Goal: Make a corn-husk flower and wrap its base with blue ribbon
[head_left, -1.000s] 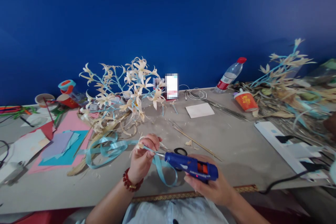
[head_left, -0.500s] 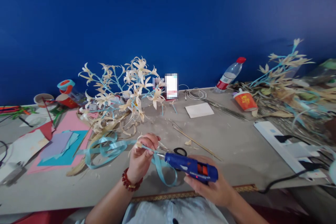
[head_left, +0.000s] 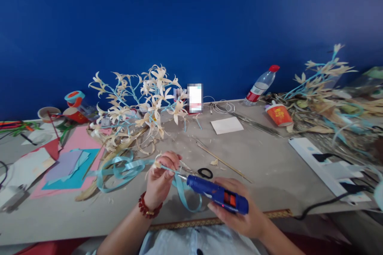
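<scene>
My left hand (head_left: 160, 181) pinches a small cream flower piece on a thin stem, wrapped in light blue ribbon (head_left: 125, 168) that trails off to the left and loops down below my fingers. My right hand (head_left: 239, 213) grips a blue hot glue gun (head_left: 217, 194) with an orange trigger. Its metal nozzle points left and touches the stem just beside my left fingers. Black-handled scissors (head_left: 205, 173) lie on the grey table (head_left: 269, 167) just behind the gun.
A bunch of cream flowers on blue stems (head_left: 140, 103) lies at back left. Coloured paper sheets (head_left: 67, 165) are at left. A phone (head_left: 195, 97), white cable, white card (head_left: 227, 125), water bottle (head_left: 261, 85), orange cup (head_left: 279, 114) and more dried stems (head_left: 326, 83) sit behind and right.
The glue gun has tipped slightly, its rear dropping lower toward me, while the nozzle stays at the stem. My left hand holds its place.
</scene>
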Action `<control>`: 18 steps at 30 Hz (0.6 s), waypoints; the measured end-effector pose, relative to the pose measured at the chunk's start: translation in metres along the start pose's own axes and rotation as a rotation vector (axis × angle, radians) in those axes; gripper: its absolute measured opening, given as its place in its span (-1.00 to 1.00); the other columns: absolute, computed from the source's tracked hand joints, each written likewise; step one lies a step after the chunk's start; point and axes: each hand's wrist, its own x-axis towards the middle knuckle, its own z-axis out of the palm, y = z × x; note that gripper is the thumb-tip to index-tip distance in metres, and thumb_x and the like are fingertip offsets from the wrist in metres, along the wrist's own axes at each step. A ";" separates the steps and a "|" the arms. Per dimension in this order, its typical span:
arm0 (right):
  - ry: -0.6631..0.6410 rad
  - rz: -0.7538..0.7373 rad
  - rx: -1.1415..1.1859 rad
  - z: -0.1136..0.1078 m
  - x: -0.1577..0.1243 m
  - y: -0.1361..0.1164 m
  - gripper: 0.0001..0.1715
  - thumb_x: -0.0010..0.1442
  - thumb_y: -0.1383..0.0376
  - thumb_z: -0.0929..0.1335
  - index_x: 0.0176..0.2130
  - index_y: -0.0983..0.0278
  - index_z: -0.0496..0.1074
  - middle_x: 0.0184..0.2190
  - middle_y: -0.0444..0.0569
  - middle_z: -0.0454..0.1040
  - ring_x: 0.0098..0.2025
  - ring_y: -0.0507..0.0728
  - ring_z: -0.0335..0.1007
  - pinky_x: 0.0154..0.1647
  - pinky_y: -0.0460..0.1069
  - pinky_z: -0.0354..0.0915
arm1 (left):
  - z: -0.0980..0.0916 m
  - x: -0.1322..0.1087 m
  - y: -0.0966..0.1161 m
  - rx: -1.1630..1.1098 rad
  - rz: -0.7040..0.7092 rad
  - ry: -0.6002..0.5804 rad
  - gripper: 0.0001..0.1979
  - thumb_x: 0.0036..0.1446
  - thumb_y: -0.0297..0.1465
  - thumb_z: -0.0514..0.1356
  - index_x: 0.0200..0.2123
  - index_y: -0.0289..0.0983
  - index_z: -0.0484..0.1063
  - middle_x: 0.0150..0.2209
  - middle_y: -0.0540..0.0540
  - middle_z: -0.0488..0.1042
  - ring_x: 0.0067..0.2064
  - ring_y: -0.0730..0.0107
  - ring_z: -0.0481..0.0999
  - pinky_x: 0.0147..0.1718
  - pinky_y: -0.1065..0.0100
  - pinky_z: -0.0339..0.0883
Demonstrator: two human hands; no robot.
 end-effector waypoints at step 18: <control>0.015 -0.029 -0.207 -0.004 -0.002 0.016 -0.73 0.24 0.11 0.35 -0.13 0.21 0.43 -0.28 0.07 0.61 -0.28 0.21 0.58 -0.27 0.01 0.44 | -0.002 -0.001 0.000 -0.029 -0.041 0.034 -0.79 0.05 -0.23 0.35 -0.44 -0.21 0.43 -0.43 0.00 0.34 -0.30 0.32 0.36 -0.01 0.09 0.27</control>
